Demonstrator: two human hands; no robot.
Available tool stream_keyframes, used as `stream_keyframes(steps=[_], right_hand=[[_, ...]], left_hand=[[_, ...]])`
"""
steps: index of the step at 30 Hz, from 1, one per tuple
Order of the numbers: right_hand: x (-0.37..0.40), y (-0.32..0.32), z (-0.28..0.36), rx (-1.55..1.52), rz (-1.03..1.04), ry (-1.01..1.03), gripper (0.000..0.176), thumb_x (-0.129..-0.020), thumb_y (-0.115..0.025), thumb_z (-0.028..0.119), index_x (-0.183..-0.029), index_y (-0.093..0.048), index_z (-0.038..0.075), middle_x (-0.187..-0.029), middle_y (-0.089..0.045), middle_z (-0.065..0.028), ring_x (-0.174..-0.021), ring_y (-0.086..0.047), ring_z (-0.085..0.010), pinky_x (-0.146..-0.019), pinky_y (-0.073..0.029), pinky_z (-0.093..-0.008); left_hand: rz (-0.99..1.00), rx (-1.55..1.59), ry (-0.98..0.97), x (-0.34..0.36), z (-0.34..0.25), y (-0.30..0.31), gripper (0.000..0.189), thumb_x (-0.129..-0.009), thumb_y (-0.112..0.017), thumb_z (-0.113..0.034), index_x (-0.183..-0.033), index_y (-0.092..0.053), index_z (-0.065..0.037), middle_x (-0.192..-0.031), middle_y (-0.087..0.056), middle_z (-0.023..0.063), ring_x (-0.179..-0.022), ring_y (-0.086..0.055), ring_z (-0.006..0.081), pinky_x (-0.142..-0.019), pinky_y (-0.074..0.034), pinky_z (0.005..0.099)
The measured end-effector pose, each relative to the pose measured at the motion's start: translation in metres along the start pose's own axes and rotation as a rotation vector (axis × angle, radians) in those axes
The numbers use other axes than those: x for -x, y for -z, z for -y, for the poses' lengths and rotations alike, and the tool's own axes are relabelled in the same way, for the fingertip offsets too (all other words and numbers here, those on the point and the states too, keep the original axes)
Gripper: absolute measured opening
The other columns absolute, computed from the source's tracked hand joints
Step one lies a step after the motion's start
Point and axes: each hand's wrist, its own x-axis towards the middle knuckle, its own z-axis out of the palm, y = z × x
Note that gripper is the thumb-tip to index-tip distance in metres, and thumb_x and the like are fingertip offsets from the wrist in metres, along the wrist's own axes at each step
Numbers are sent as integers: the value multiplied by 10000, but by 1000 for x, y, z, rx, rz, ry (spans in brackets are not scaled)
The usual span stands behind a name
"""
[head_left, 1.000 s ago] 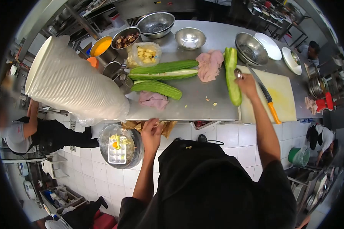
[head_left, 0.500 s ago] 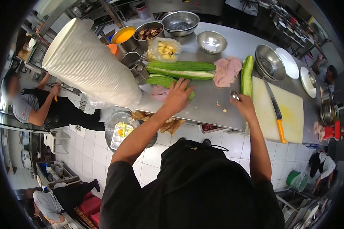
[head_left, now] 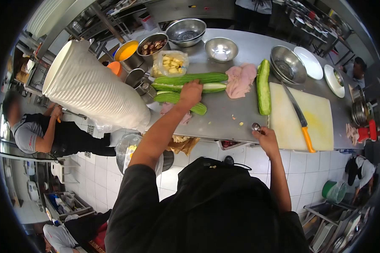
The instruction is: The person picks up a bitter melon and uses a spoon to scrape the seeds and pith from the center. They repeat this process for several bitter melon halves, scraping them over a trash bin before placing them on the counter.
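Observation:
My left hand [head_left: 191,93] is closed round the middle of a split green gourd with a pale cut face [head_left: 213,87]. Behind it lies a whole-looking green gourd [head_left: 213,77], and in front another green piece [head_left: 198,109] rests partly over a pink cloth [head_left: 185,119]. In my right hand [head_left: 267,140] is a metal spoon [head_left: 256,127], held low at the counter's front edge. A further green gourd piece [head_left: 264,86] stands lengthwise beside the cutting board [head_left: 321,114]. Between the gourds lies a crumpled pink cloth [head_left: 240,80].
On the board lies a knife with an orange handle [head_left: 308,139]. Metal bowls [head_left: 221,49], a bag of yellow chunks [head_left: 173,63] and pots stand at the back. Wrapped stacked containers [head_left: 97,84] fill the left. Co-workers [head_left: 33,130] stand beyond the counter.
My left hand has moved from the front gourd piece back to the split gourd and closed on it. My right hand has come down toward the counter's edge with the spoon.

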Motion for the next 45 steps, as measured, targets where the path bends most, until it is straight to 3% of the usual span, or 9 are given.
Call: stream_keyframes(steps=[7,10,13,16,24,33,40,43,45], right_hand=[[17,3,-8,-55,-3,-44,227,-821,-680,167,-843,-639,-55,-650,-548,-39,-619,-465,-131,-590,-391,-303],[25,6,-13,-72,-11,-58,218,-829,-677,157,-873,-646,-55,-674,-569,-33,-638,-476,-122,-604,-397,-292],[33,8,-9,-97,-8,-95,206,-838,-671,149,-891,-652,-50,-688,-571,-16,-648,-474,-110,-608,-396,-285],[30,3,-5,-81,31,-105,202,-845,-664,147,-911,-655,-44,-693,-565,-2,-650,-470,-103,-607,-394,-280],[23,-21,7,-96,37,39,212,-840,-658,155,-925,-648,-39,-673,-556,-17,-636,-466,-104,-596,-395,-283],[30,-25,-13,-1,-78,91,263,-818,-650,176,-919,-620,-65,-681,-604,-152,-628,-559,-197,-612,-441,-348],[35,-17,-14,-267,-87,-136,187,-856,-655,136,-959,-653,-20,-672,-577,-10,-646,-534,-105,-588,-429,-277],[33,-14,11,-343,-68,-76,273,-833,-711,132,-1052,-635,-13,-733,-560,18,-665,-492,-45,-562,-391,-219],[28,-16,31,-403,-157,125,360,-791,-748,92,-1104,-612,-21,-815,-590,-1,-681,-488,-41,-566,-388,-205]], left_hand=[[6,277,83,10,22,19,424,-672,-656,-49,-1095,-673,-66,-1152,-606,156,-1081,-580,334,-923,-472,415],[-10,328,3,38,44,40,414,-684,-634,-28,-1092,-678,-83,-1123,-613,121,-1090,-569,311,-910,-465,433],[124,198,-102,74,41,44,561,-652,-661,-3,-1203,-628,-104,-1228,-573,114,-1168,-527,320,-970,-433,418],[-22,135,-96,85,39,38,615,-648,-678,-10,-1248,-591,-112,-1253,-547,100,-1208,-497,314,-993,-405,432],[4,147,-70,76,39,48,535,-618,-709,-32,-1134,-592,-106,-1132,-547,97,-1125,-520,313,-967,-405,420],[75,288,-66,71,44,55,455,-655,-679,-9,-1090,-575,-95,-1073,-584,136,-1098,-545,347,-929,-431,441],[-56,357,-35,76,48,76,504,-639,-710,-6,-1134,-631,-59,-1085,-616,161,-1069,-570,362,-918,-465,421],[-45,442,-57,70,-1,120,506,-631,-721,-9,-1129,-633,-42,-1075,-616,164,-1042,-583,356,-908,-471,407],[-2,549,-149,62,-29,123,523,-629,-733,-16,-1140,-620,-26,-1073,-607,164,-1030,-580,359,-902,-474,389]])
